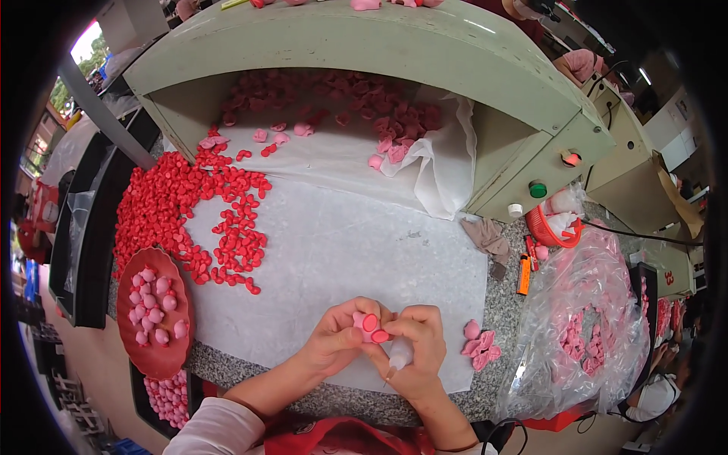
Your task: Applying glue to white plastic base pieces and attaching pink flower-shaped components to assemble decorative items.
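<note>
Over the white paper sheet [334, 250], my left hand [334, 343] is closed around a small pink moulded piece [358, 318] with two red oval parts on it. My right hand [421, 341] is beside it, its fingertips at the edge of the lower red oval [378, 337]. That same hand also keeps a small whitish squeeze bottle [400, 353] in its palm, the thin tip pointing down toward me. The fingers partly hide the pink piece. Nearest to my right hand on the table lie several loose pink pieces [481, 349].
Red bean-shaped parts [163, 205] are heaped at left. A reddish dish [129, 334] holds pink balls. Ahead, a pale green metal box [364, 38] shelters more pink pieces. At right are a red basket [540, 226], an orange lighter [524, 274] and a clear plastic bag [546, 364].
</note>
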{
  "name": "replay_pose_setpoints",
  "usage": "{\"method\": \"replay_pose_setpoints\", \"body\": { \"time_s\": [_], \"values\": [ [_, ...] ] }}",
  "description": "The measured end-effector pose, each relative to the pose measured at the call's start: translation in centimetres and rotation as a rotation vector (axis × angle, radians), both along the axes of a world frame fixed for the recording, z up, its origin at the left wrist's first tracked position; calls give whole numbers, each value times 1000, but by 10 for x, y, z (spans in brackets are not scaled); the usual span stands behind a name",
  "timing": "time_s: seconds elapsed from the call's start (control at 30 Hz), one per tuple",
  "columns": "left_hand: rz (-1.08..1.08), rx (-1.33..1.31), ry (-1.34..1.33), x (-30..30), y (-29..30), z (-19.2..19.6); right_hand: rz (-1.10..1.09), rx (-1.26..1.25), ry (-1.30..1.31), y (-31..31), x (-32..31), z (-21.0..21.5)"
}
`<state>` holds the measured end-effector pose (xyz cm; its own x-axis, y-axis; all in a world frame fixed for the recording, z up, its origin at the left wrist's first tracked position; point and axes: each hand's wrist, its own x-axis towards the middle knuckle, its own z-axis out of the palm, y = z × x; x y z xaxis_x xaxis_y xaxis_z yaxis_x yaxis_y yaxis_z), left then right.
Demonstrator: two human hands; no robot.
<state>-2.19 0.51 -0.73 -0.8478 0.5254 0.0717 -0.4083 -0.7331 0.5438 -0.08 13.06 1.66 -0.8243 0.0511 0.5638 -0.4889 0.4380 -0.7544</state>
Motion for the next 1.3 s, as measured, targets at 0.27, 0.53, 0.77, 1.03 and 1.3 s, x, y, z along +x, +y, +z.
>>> {"method": "replay_pose_setpoints", "body": {
  "time_s": [0.27, 0.53, 0.77, 1.03, 1.3],
  "values": [
    [-45, -99, 24, -4, -2, 3, -45, 48, 78, 3, 1, 7],
    [-2, -210, 34, -3, -1, 8, -51, 71, 114, 5, 1, 5],
    [14, -236, 56, -1, -1, 7, -34, 85, 101, 5, 0, 4],
    [2, -583, 341, -14, -13, 13, 56, 137, 80, 20, -7, 5],
    [117, -303, 269, -9, -10, 10, 26, -109, 19, 4, 2, 9]
  ]
}}
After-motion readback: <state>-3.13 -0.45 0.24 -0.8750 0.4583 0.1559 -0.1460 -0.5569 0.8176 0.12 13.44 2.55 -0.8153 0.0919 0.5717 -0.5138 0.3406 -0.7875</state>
